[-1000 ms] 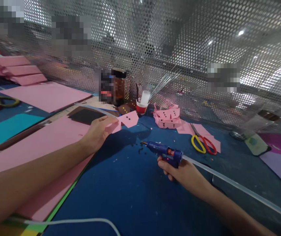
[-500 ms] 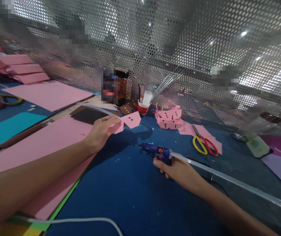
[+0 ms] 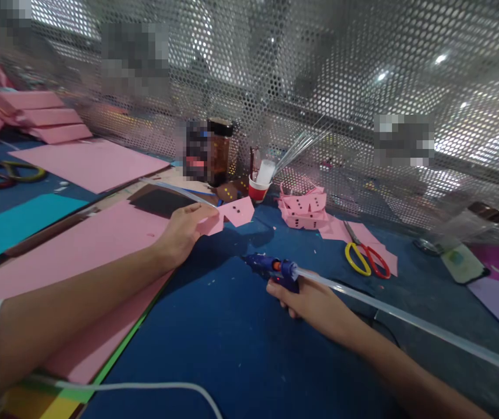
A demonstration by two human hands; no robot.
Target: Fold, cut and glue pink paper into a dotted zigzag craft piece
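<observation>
My left hand point(image 3: 182, 233) pinches a small pink paper cutout point(image 3: 238, 212) marked with dark dots. A thin clear stick point(image 3: 179, 190) runs from the left up to these fingers; whether it is in the grip I cannot tell. My right hand point(image 3: 299, 297) is wrapped round the handle of a blue hot glue gun point(image 3: 271, 266), its nozzle pointing left, just below and apart from the cutout. Out of the gun's back a long clear glue stick point(image 3: 389, 307) extends to the right edge.
Scissors point(image 3: 365, 256) with yellow and red handles lie on pink paper at the right. Behind stand dotted pink paper pieces point(image 3: 304, 209), a red-and-white cup point(image 3: 258, 189) of sticks and a jar point(image 3: 220, 152). Pink sheets point(image 3: 87, 163) cover the left; a white cable point(image 3: 144, 385) crosses the front.
The glue gun in my right hand has shifted slightly left, nearer the left hand. My left hand keeps its hold on the pink cutout. The whole view has swung a little.
</observation>
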